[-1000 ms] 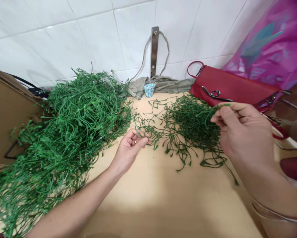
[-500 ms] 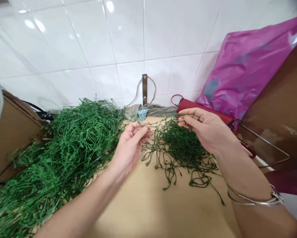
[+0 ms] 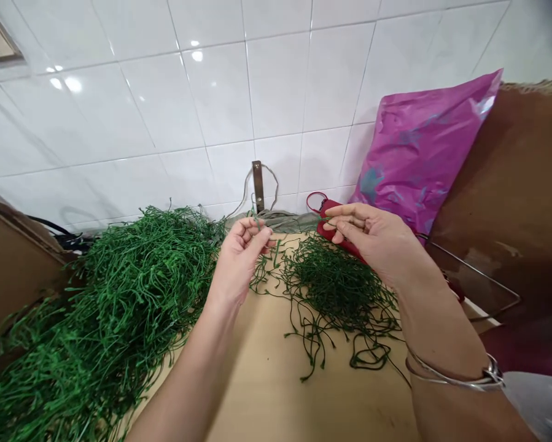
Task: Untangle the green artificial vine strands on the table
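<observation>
The right hand (image 3: 368, 236) pinches a thin green vine strand (image 3: 324, 217) between thumb and forefinger, its fingers closed on it; the strand's free end runs leftward, roughly level, toward the left hand (image 3: 241, 261); that hand's fingers (image 3: 252, 230) curl upward around a second green strand (image 3: 257, 221), which is mostly hidden by them; a short green sprig (image 3: 277, 253) shows just beyond the left hand, though whether it is held is hard to tell; below the right hand lies a dark green tangle of strands (image 3: 338, 291) on the pale wooden worktop (image 3: 266, 393), trailing loose ends toward the person; the right hand is nearer to this tangle; a much larger green heap of strands (image 3: 132, 294) lies to the left, beside the left forearm (image 3: 188, 374); beyond the tangle, a red handbag (image 3: 335, 239) rests against a pink plastic bag (image 3: 418, 166), below a white tiled wall (image 3: 276, 92); a metal bangle (image 3: 455, 380) circles the right wrist
</observation>
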